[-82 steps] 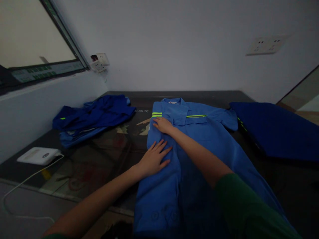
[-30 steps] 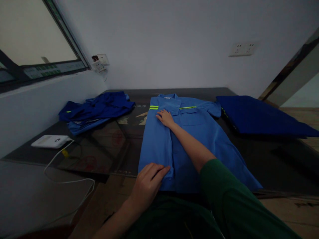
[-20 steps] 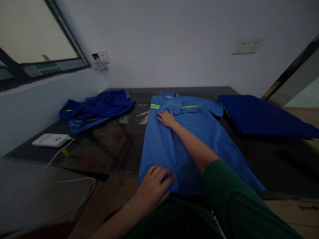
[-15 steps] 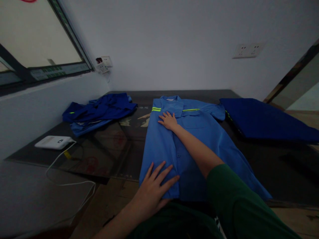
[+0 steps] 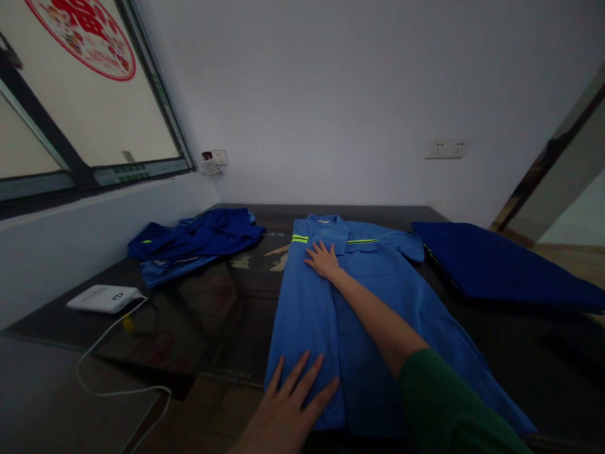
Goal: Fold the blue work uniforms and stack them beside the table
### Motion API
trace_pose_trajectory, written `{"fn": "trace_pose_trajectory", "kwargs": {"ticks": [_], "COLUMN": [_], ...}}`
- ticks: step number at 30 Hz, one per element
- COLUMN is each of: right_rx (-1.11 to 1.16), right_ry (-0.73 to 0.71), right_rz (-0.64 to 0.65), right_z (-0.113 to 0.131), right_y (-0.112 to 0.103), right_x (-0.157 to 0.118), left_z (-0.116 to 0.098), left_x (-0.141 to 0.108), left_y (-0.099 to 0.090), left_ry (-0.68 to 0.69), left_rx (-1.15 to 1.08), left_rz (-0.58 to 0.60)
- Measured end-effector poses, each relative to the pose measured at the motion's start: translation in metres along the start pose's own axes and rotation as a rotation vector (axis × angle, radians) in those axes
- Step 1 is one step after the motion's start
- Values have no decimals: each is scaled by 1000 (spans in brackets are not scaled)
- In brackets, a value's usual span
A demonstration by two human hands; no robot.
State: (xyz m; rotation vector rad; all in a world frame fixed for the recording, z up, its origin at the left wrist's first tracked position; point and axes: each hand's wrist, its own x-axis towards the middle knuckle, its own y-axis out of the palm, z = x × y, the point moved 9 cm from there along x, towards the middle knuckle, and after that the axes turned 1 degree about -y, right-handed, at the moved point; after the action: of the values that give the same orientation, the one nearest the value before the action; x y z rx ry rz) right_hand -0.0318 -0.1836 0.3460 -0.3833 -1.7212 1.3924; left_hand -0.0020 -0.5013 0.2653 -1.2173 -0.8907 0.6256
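Has a light-blue cloth work shirt (image 5: 378, 296) spread front up on a dark, glossy table (image 5: 246, 315), collar toward the wall and lower edge near the table's near side. Shows a paired yellow-green stripe (image 5: 300, 238) by the straight left edge, a single visible line of the same colour above the chest pocket, and a short sleeve reaching out to the right. Rests the right hand (image 5: 325, 260) on the upper front, open, palm down, fingers spread. Lays the left hand (image 5: 295, 403) over the lower front near the hem, also open with fingers fanned, gripping nothing. Runs the right forearm slantwise across the shirt, hiding part of the front, with a green sleeve (image 5: 449, 403) over the lower right portion. Crowds the right side with a dark-blue folded fabric piece (image 5: 501, 261), close by the sleeve end; cannot tell whether touching. Leaves a rumpled pile of dark-blue and light-blue clothes (image 5: 203, 236) at the far left, apart from the shirt. Has a white, rounded flat device (image 5: 101, 298) nearer on the left, joined to a thin white cable (image 5: 106, 394) trailing past the table edge. Carries white socket plates (image 5: 447, 149) on the pale wall (image 5: 321, 113) behind.
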Motion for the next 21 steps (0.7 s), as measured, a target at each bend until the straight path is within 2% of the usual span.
{"fn": "trace_pose_trajectory", "kwargs": {"ticks": [2,4,6,10,15,21], "right_rx": [3,56,114,157,171,174], "right_ry": [-31,-58,-57,-28,-25,-29], "right_rz": [-83,-93,-20,132,115,110], "right_z": [18,35,44,42,35,38], "right_y": [-11,-13,-5,19,25,24], "right_x": [1,4,7,9,9,8], "left_z": [4,9,9,10,15,15], "left_x": [10,24,39,54,53,53], "left_y": [-21,-31,-23,10,29,33], "left_ry": [-24,-62,-64,-52,-26,45], "left_rx": [-32,-55,-61,-37,1,93], "left_rz": [-95,-170,-162,-41,18,-83]}}
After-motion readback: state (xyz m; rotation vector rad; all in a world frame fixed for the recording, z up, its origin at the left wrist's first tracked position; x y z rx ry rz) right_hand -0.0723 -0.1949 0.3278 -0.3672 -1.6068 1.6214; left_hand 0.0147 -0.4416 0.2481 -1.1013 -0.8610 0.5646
